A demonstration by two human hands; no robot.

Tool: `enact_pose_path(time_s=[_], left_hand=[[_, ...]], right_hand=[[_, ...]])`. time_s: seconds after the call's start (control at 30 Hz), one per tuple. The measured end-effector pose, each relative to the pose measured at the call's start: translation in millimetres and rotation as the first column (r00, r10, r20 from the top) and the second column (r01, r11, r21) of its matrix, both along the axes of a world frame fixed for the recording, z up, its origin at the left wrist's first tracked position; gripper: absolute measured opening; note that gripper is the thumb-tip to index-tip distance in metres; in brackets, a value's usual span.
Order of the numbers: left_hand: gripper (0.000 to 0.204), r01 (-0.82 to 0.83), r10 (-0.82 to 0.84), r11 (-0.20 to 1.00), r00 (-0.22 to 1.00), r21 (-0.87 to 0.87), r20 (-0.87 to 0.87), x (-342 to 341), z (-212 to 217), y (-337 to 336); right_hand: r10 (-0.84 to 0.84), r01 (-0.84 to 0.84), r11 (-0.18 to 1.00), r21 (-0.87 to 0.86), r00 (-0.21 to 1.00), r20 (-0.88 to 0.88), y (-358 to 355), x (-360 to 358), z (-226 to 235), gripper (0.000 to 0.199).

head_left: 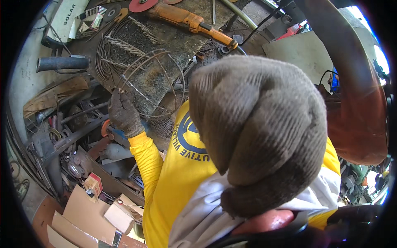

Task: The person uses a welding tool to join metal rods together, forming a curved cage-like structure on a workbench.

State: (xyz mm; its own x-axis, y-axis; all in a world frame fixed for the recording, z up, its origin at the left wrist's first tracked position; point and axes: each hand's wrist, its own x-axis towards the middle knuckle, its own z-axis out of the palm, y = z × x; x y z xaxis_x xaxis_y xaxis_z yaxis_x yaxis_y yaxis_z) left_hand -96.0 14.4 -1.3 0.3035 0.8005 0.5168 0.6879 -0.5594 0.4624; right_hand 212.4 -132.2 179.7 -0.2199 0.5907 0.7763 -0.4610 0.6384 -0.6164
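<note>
My left hand (124, 113), in a dark knit glove with a yellow sleeve behind it, pinches the near left side of a round wire frame (144, 97). Thin metal hoops joined by rods make up that frame, which rests at the edge of a dirty worktable (182, 35). Close to the camera, my right hand (258, 132) is raised in a similar brown glove, its fingers curled and pressed together. Whatever those fingers may hold is hidden. Below the raised glove show the yellow shirt and a white cloth.
An orange angle grinder (188, 25) lies across the table's far side, near a red disc (142, 3). Twisted rods (124, 47) and coiled wire lie left of it. Metal scrap, tools and cardboard (89, 213) crowd the lower left. A reddish-brown shape (355, 107) fills the right side.
</note>
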Motion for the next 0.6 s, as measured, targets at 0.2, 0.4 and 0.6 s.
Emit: enact_pose_path(time_s=[0.2,0.4,0.6], left_hand=[[0.022,-0.052,0.05,0.998,0.996,-0.024,-0.076,4.1,13.5,-2.5],[0.023,-0.061,0.08,0.99,0.986,-0.128,0.149,-11.0,-7.9,-4.7],[0.023,-0.029,0.031,0.998,0.999,-0.055,0.042,4.0,12.7,-3.5]], right_hand=[[0.016,-0.017,0.998,-0.053,1.0,-0.009,1.6,-2.6,-1.9,0.038],[0.032,-0.028,0.954,-0.298,0.999,0.009,12.9,-3.4,-27.8,0.039],[-0.264,0.595,0.476,-0.648,0.799,0.54,29.2,-19.8,-118.6,0.035]])
